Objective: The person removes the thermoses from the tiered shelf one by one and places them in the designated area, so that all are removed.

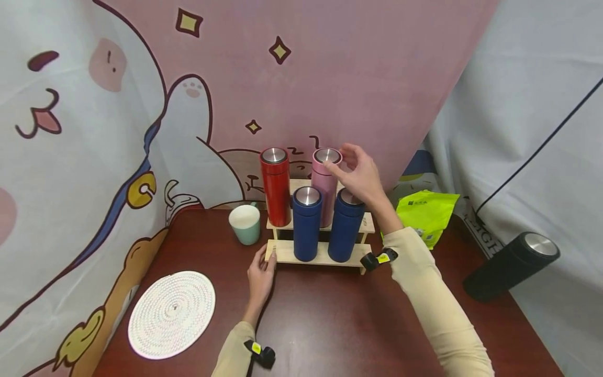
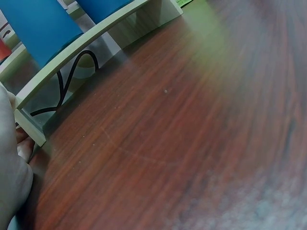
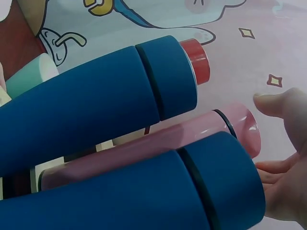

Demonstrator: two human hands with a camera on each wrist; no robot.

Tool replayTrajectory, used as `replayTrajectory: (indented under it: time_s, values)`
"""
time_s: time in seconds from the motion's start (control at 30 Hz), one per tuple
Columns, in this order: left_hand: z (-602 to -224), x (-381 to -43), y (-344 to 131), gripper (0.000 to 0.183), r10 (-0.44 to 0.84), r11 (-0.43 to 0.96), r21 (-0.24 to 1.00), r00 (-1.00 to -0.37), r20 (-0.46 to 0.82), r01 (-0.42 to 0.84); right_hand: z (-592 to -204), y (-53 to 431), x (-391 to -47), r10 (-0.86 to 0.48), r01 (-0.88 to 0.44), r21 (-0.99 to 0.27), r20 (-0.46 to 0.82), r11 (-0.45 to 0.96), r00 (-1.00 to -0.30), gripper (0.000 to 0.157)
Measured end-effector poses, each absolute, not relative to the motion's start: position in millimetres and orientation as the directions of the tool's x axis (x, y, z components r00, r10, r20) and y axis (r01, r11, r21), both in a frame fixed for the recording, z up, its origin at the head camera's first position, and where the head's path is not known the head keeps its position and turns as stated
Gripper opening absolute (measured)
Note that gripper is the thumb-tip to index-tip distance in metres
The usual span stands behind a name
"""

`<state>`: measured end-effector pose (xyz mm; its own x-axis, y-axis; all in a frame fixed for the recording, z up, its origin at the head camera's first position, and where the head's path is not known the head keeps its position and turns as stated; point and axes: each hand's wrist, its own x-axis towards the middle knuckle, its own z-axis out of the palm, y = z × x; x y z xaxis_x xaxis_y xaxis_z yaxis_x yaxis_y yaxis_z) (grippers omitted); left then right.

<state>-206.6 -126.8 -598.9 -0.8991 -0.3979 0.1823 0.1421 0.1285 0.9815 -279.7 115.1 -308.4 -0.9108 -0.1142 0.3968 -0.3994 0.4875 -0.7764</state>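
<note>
A two-tier wooden rack (image 1: 284, 252) carries several thermos bottles. On the upper tier stand a red thermos (image 1: 276, 196) and a pink thermos (image 1: 324, 183); two blue thermoses (image 1: 306, 230) stand on the lower one. My left hand (image 1: 260, 277) holds the left end of the lower tier, and in the left wrist view its fingers reach round the board's end. By the pink thermos's steel-topped lid is my right hand (image 1: 361, 175), thumb in front and fingers behind. In the right wrist view, that thumb stands off the pink lid, while the fingers are partly hidden behind a blue thermos.
Left of the rack is a mint-green cup (image 1: 247, 230). A round white woven mat (image 1: 171, 314) lies at the table's left. A yellow-green bag (image 1: 421, 214) stands behind my right forearm, and a black thermos (image 1: 509, 268) near the right edge. Printed cloth hangs behind.
</note>
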Motion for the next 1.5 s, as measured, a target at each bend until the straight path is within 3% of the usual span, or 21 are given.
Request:
replayTrajectory:
  time_s: [0.37, 0.7, 1.5]
  values:
    - [-562, -187, -124, 0.044, -0.356, 0.131, 0.981, -0.916, 0.183, 0.145, -305, 107, -283, -0.169, -0.361, -0.719, 0.328, 0.594, -0.930, 0.076]
    - [-563, -190, -125, 0.043, -0.356, 0.128, 0.979, -0.914, 0.192, 0.156, -315, 112, -291, -0.165, -0.401, -0.732, 0.375, 0.551, -0.912, 0.071]
    - [-561, -188, -123, 0.043, -0.371, 0.132, 0.981, -0.910, 0.185, 0.145, -323, 156, -285, 0.058, -0.394, -0.785, 0.476, 0.479, -0.878, 0.070]
